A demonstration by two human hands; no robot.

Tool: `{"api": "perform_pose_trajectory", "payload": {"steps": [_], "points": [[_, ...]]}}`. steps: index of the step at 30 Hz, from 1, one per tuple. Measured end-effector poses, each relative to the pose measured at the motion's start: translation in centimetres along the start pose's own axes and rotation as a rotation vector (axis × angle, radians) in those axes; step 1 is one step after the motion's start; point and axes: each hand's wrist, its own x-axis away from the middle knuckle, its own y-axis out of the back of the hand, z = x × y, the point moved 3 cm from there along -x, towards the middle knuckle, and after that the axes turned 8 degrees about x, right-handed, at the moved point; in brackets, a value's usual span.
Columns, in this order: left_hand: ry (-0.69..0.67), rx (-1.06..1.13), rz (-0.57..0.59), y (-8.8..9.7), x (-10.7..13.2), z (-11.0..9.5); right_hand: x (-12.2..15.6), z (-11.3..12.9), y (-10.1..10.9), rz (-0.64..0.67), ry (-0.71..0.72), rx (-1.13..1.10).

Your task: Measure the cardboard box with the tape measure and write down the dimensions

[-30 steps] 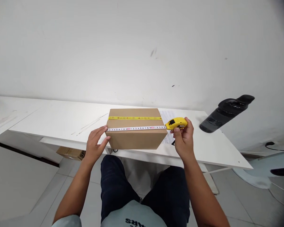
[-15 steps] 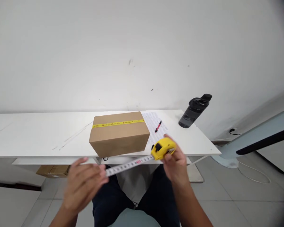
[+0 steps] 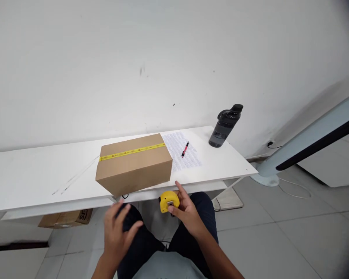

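My right hand [image 3: 186,209] grips a yellow tape measure [image 3: 169,201] above my lap, just off the front edge of the table. No blade shows out of its case. To its left my left hand [image 3: 119,228] hangs with fingers spread, holding nothing. Beyond both hands a closed cardboard box [image 3: 135,164], sealed with printed yellow tape, sits at the table's front edge. A printed sheet of paper [image 3: 177,139] lies against the box's right side, with a red and black pen [image 3: 185,149] on top.
A dark water bottle [image 3: 224,126] stands at the right end of the white table [image 3: 61,159]. Under the table lies another cardboard box [image 3: 65,219]. A pale blue post [image 3: 314,139] rises from the floor at right, and a white wall stands behind.
The extended blade has gone back into the tape measure. My left hand has let go of the blade's end and opened. My right hand has moved left and lower with the case.
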Motion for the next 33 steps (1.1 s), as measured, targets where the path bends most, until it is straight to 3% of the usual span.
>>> {"api": "perform_pose_trajectory", "payload": {"steps": [4, 6, 8, 10, 12, 15, 18, 20, 23, 27, 29, 31, 33], "points": [[0.583, 0.083, -0.249, 0.1, 1.8, 5.2, -3.3, 0.1, 1.6, 0.016, -0.024, 0.084], [0.793, 0.219, -0.227, -0.9, 2.1, 7.4, -4.4, 0.1, 1.5, 0.048, -0.051, 0.097], [0.9, 0.355, -0.133, -2.0, 2.1, 9.1, -4.7, 0.2, 1.2, 0.071, -0.058, 0.099], [0.897, 0.467, -0.068, -2.6, 1.9, 10.1, -4.3, 0.6, 0.8, 0.081, -0.059, 0.09], [0.841, 0.498, -0.091, -2.3, 1.4, 10.6, -3.3, 1.3, 0.7, 0.098, -0.066, 0.084], [0.764, 0.391, -0.184, -0.4, -0.2, 10.8, -1.6, 2.8, 0.6, 0.17, -0.085, 0.096], [0.728, 0.225, -0.192, 1.9, -3.7, 10.4, -0.1, 4.5, 0.2, 0.288, -0.08, 0.105], [0.71, 0.12, -0.08, 2.8, -7.0, 10.1, 0.6, 5.0, -0.5, 0.353, -0.066, 0.084], [0.711, -0.059, 0.183, 2.8, -11.9, 10.1, 1.3, 4.5, -2.2, 0.408, -0.08, 0.041], [0.687, -0.212, 0.513, 0.2, -17.5, 11.2, 1.8, 2.6, -5.4, 0.449, -0.075, 0.039], [0.661, -0.19, 0.588, -1.1, -19.7, 12.0, 1.8, 1.9, -6.8, 0.426, -0.037, 0.062], [0.609, -0.207, 0.513, -1.4, -21.2, 12.1, 1.7, 1.8, -7.5, 0.37, 0.002, 0.072], [0.46, -0.232, 0.276, -0.4, -21.1, 10.8, 1.7, 2.3, -7.5, 0.31, 0.007, 0.051]]}}
